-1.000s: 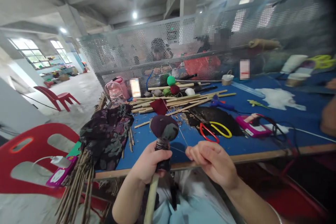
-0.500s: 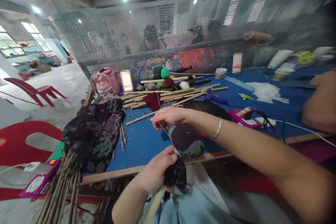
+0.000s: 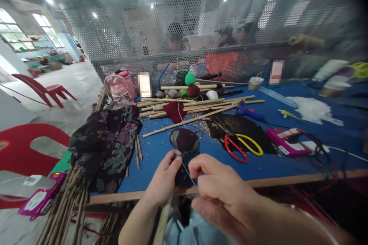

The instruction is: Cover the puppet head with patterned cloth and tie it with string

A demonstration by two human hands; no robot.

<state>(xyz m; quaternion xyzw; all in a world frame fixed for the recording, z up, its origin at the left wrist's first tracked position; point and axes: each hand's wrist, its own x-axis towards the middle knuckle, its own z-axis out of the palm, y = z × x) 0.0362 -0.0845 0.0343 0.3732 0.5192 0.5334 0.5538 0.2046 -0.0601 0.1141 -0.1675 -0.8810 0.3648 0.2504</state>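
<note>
Gripping the neck of the camouflage-covered knob [image 3: 185, 140] in the left hand [image 3: 163, 178], pale stick [image 3: 163, 218] below, at the near edge of the blue table [image 3: 156, 149]; pinching thin string [image 3: 188, 173] in the curled right hand [image 3: 221, 195]; with red-and-yellow-handled scissors [image 3: 238, 136] farther right, camouflage fabric [image 3: 106, 145] left.

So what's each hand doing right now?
Left hand: closed just below the cloth-covered knob.
Right hand: fingers curled, closed on the pale thread.
</note>
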